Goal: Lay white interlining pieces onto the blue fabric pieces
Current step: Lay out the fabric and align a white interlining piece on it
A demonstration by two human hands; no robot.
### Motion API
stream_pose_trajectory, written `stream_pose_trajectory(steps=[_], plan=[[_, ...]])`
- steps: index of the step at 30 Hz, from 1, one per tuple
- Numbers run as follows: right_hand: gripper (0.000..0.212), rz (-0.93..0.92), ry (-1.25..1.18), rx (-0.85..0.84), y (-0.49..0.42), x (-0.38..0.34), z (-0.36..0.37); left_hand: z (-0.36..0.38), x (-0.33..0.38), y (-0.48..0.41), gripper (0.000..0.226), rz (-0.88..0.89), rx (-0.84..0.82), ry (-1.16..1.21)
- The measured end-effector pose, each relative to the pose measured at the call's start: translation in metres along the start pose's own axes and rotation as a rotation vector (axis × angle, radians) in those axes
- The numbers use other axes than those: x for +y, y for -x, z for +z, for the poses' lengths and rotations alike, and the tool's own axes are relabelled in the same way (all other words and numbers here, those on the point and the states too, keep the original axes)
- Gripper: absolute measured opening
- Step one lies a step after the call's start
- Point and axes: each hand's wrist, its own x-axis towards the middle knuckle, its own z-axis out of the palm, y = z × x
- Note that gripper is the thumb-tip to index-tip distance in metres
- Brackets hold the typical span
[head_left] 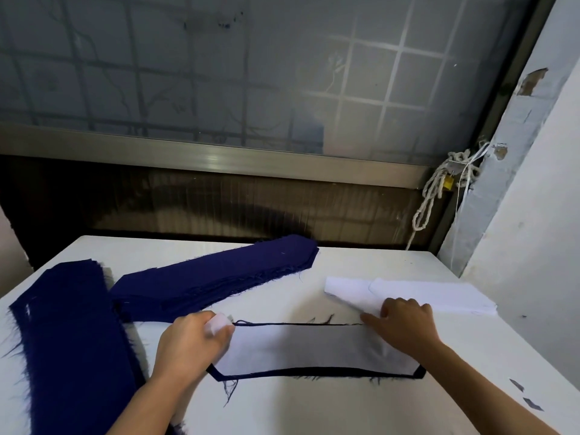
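Left hand pinches interlining end; right hand flat on it (blue piece beneath).

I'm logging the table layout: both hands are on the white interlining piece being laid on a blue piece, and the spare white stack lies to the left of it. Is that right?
Wrong side. In the head view the spare white stack lies to the right, behind the right hand; blue stacks lie on the left. Both hands are on the white interlining piece.
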Motion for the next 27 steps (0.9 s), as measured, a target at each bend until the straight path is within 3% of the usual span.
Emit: stream_pose_trajectory(steps=[2,5,10,14,16,19,22,24,27], plan=[[0.027,-0.026,-0.009,-0.031,-0.006,-0.006,0.004,0.000,-0.001,0.000,0.027,0.004,0.003,-0.003],[0.020,0.061,-0.126,0.025,-0.020,0.000,-0.001,0.001,-0.002,-0.001,0.026,0.010,0.007,-0.010],[0.026,0.228,-0.781,0.307,-0.053,0.026,-0.040,0.002,-0.001,-0.003,0.025,-0.002,0.004,-0.022],[0.023,0.189,-0.914,0.488,-0.073,0.037,-0.066,0.003,-0.002,-0.005,0.025,-0.012,0.003,-0.016],[0.021,0.109,-0.882,0.426,-0.075,0.034,-0.067,0.004,-0.003,-0.005,0.026,-0.008,0.007,-0.005],[0.016,0.019,-0.689,0.204,-0.066,0.014,-0.049,0.004,-0.006,-0.005,0.029,0.013,0.022,0.005],[0.036,-0.050,-0.532,0.271,-0.040,-0.017,-0.023,0.003,-0.008,-0.004,0.034,0.138,0.089,0.066],[0.043,-0.199,-0.610,0.217,-0.016,-0.046,-0.012,0.003,-0.008,-0.002,0.029,0.252,0.111,0.157],[0.054,-0.391,-0.699,-0.043,0.015,-0.090,-0.004,0.002,-0.004,0.001,0.012,0.293,0.059,0.429]])
